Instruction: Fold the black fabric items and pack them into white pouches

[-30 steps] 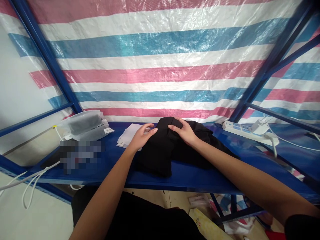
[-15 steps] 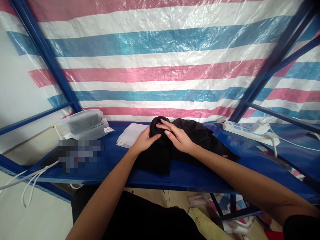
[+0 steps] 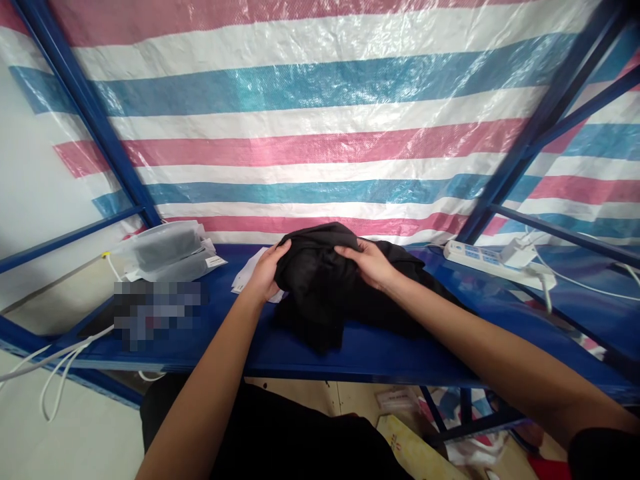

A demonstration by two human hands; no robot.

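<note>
A black garment (image 3: 320, 267) lies bunched on the blue shelf (image 3: 290, 357), its upper part lifted and spread between my hands. My left hand (image 3: 269, 270) grips its left edge, thumb on top and fingers partly hidden under the cloth. On the other side, my right hand (image 3: 367, 261) pinches the fabric near the middle, with its thumb over the folds. The rest of the garment trails right under my right forearm. White paper (image 3: 245, 272) shows beside my left hand, partly covered by the hand and cloth.
Grey plastic packages (image 3: 173, 250) lie at the left, behind a blurred item (image 3: 155, 313). White cables (image 3: 65, 360) hang over the left edge. A power strip (image 3: 500, 265) with plugs sits at the right. Striped sheeting (image 3: 320, 153) and blue posts stand behind.
My hands have moved apart, the left one shifting leftward. Between them the garment's bunched top is now opened wider, and it covers more of the white paper.
</note>
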